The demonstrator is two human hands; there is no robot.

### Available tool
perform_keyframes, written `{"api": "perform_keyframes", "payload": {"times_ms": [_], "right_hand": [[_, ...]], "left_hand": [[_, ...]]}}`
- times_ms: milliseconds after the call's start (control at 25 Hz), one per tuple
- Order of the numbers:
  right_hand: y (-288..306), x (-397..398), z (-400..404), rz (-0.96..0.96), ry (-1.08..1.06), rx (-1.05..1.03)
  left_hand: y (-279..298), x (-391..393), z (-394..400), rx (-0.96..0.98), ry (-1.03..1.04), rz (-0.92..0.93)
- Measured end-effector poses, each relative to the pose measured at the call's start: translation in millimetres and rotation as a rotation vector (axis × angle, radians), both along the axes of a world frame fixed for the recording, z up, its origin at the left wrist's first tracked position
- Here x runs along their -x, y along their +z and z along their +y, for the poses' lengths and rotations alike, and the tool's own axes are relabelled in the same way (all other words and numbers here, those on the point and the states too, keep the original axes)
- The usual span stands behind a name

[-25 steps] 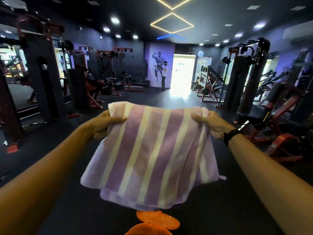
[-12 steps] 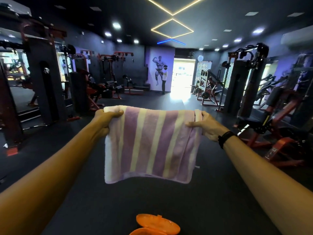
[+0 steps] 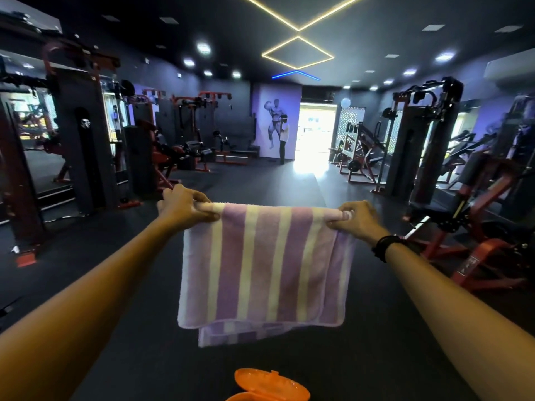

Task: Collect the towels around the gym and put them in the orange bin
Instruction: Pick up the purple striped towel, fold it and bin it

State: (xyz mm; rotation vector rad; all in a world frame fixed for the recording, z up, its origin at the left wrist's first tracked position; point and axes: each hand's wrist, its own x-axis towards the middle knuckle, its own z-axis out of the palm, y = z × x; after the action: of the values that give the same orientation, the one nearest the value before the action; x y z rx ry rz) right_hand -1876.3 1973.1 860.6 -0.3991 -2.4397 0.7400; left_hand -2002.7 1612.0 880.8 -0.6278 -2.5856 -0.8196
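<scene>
Towel (image 3: 265, 264), purple with cream stripes, hangs folded between two outstretched arms, its top edge running side to side. To its left, the left hand (image 3: 185, 208) has fingers curled round one upper corner; to its right, the right hand (image 3: 357, 219) pinches the other. Both hands look equally far out. Directly below the towel's hanging hem, nearer the person, the orange bin (image 3: 269, 386) shows its open lid, with bare dark floor (image 3: 376, 342) on every side
</scene>
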Motion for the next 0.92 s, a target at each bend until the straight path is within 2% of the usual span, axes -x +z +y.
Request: {"api": "perform_keyframes", "payload": {"times_ms": [80,160,200,280,360,440,520,600,760,800,920], "right_hand": [[2.8,-7.8,2.4,-0.021,0.160,0.055],[11.8,-22.4,1.9,-0.141,0.416,0.298],[14.2,-27.5,1.2,-0.214,0.465,0.377],[12.4,-26.5,-4.9,-0.224,0.367,0.291],[7.0,-15.8,-18.1,-0.055,0.105,0.130],[6.2,-5.5,-44.1,0.066,-0.049,0.104],[9.8,2.3,-71.2,0.095,0.030,0.131],[13.7,8.4,-91.3,0.098,0.222,0.205],[23.3,4.2,-107.8,0.000,0.662,0.676],[24.7,1.1,-108.5,-0.040,0.697,0.681],[18.7,1.1,-104.9,0.025,0.559,0.405]], "left_hand": [[2.6,8.1,-9.8,0.072,-0.190,-0.128],[3.6,5.4,-19.3,0.096,-0.433,-0.305],[2.0,3.7,-21.8,0.106,-0.427,-0.330],[-4.2,6.2,-20.4,0.117,-0.306,-0.290],[-4.5,-0.1,-6.7,0.083,-0.158,-0.253],[5.2,-16.7,17.9,-0.004,-0.057,-0.298],[17.4,-30.0,44.6,-0.103,-0.099,-0.419],[26.2,-41.3,65.5,-0.206,-0.189,-0.533],[38.8,-59.3,84.4,-0.348,-0.304,-0.588],[38.8,-60.9,86.4,-0.369,-0.313,-0.589],[33.1,-65.1,87.9,-0.431,-0.411,-0.655]]}}
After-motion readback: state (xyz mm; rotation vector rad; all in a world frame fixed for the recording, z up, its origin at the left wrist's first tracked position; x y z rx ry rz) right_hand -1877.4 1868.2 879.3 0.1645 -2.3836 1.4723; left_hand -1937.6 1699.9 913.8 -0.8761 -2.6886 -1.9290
